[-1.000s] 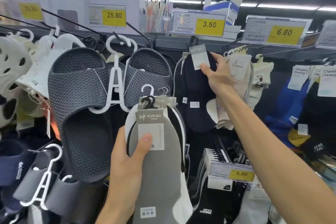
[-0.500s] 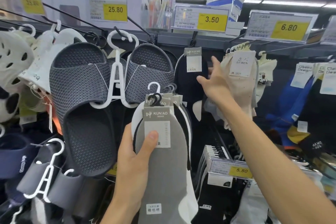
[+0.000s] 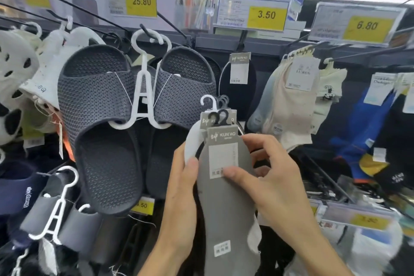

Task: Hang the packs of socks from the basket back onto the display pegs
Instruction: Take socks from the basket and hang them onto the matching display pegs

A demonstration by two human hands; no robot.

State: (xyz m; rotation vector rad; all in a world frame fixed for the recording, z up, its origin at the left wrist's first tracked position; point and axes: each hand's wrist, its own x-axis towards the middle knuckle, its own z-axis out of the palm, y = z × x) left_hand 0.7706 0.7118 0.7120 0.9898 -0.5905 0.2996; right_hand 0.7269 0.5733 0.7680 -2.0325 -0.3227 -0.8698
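Right now your left hand (image 3: pixel 181 199) is wrapped round a bundle of flat sock packs (image 3: pixel 190 141), thumb on its white edge, in front of the rack and below the pegs. Your right hand (image 3: pixel 275 177) pinches the front grey pack (image 3: pixel 226 208), thumb on its card marked KUN'AO. One black KUN'AO pack (image 3: pixel 239 92) hangs under the yellow 3.50 tag (image 3: pixel 266 15). Two more are readable: the yellow 25.80 tag (image 3: pixel 141 2) and the yellow 6.80 tag (image 3: pixel 367 26).

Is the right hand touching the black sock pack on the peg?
No, the right hand pinches the grey sock pack held by the left hand, apart from the black sock pack.
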